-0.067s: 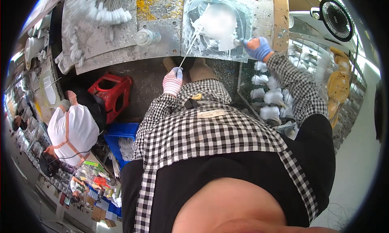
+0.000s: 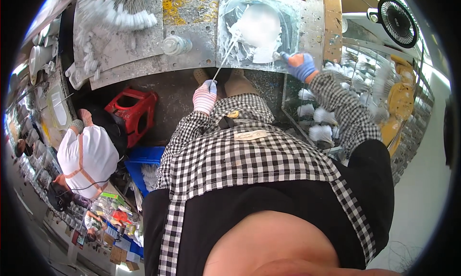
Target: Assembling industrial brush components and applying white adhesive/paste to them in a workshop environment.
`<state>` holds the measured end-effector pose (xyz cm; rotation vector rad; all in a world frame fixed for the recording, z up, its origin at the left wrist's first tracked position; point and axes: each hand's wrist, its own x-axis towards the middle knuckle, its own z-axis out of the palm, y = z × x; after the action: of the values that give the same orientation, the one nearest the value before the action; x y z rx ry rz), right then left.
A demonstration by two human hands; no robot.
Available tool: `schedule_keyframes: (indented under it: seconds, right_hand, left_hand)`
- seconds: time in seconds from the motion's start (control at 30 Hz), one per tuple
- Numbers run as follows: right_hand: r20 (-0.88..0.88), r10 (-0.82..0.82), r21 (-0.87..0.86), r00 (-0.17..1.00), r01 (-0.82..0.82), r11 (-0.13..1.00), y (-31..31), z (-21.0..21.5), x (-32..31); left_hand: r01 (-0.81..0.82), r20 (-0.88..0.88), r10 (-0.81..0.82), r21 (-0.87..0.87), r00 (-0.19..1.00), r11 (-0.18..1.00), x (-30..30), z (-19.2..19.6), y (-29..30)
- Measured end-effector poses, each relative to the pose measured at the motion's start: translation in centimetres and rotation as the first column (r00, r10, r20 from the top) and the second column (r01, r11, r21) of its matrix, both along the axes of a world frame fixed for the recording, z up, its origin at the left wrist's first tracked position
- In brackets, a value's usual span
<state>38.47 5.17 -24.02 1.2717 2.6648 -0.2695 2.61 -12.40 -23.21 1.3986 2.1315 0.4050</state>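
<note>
My left hand (image 2: 205, 97), in a pink-and-white striped glove, is closed around the lower end of a thin rod (image 2: 221, 67). The rod slants up to the white paste, and its far end is coated white. A glass-like sheet (image 2: 291, 14) on the bench is smeared with this white paste (image 2: 238, 29). On the sheet lies a round, pale white shape (image 2: 260, 25), too blurred to tell what it is. My right hand (image 2: 302, 67), in a blue glove, grips a small scraper-like tool (image 2: 283, 56) at the sheet's near right edge, its head by the paste.
A clear jar (image 2: 175, 45) stands left of the sheet, near yellow rings (image 2: 173, 9) and white-tipped rods (image 2: 129, 19). A red stool (image 2: 130, 114) and blue bin (image 2: 144, 156) are at left, beside another person (image 2: 87, 161). Racked white pieces (image 2: 322, 115) and a fan (image 2: 397, 22) are at right.
My right hand has shifted slightly toward me and to the left with its tool. The left hand and the rod hold nearly the same place.
</note>
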Motion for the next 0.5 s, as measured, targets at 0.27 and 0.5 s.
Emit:
schedule_keyframes:
  seconds: [0.27, 0.5]
  right_hand:
    - [-0.04, -0.575, -0.246, 0.817, 0.549, 0.799, -10.1, -2.4, -8.5]
    - [-0.017, -0.768, -0.329, 0.64, 0.722, 0.609, -5.0, 0.8, -8.6]
  left_hand:
    - [0.118, -0.158, -0.123, -0.042, 0.98, 0.992, -0.2, 1.7, 0.7]
    - [0.223, -0.176, -0.23, -0.063, 0.957, 0.973, -0.4, 2.5, 0.9]
